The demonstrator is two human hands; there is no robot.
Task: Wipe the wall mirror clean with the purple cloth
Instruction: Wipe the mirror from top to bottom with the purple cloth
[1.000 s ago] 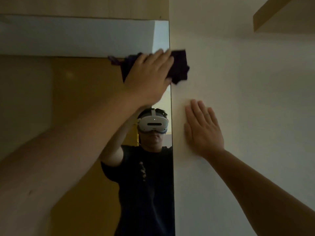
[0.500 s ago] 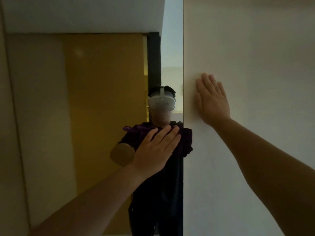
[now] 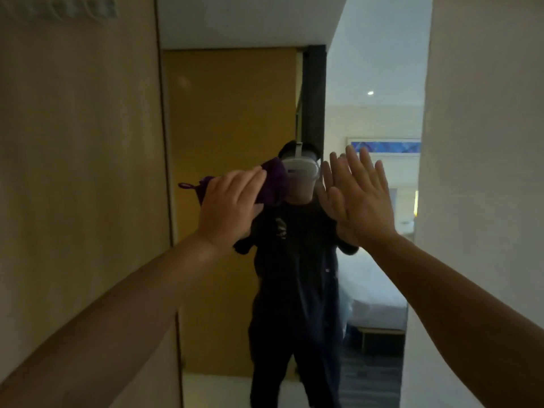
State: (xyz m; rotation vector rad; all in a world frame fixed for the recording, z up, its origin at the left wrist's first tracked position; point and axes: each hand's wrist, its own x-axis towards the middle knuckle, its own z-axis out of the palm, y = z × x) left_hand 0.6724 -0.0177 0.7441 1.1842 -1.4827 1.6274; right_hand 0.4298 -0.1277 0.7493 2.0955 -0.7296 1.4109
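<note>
Both hands are raised to the wall mirror, one of them carrying the purple cloth.

Nearest, the left hand [image 3: 228, 210] is laid flat over the purple cloth [image 3: 272, 185], fingers spread across it rather than curled round it, presumably so that a broad patch of fabric is pressed to the glass. The right hand [image 3: 357, 201] is held open and empty, palm toward the wall mirror [image 3: 235, 113], probably for steadying; whether it touches the glass cannot be told. The cloth is bunched and dark purple, with a small loop trailing at its left end. Beyond, the mirror fills a tall panel between a wooden wall [image 3: 79, 172] and a pale wall [image 3: 485, 172], and no smears can be made out in the dim light.
</note>
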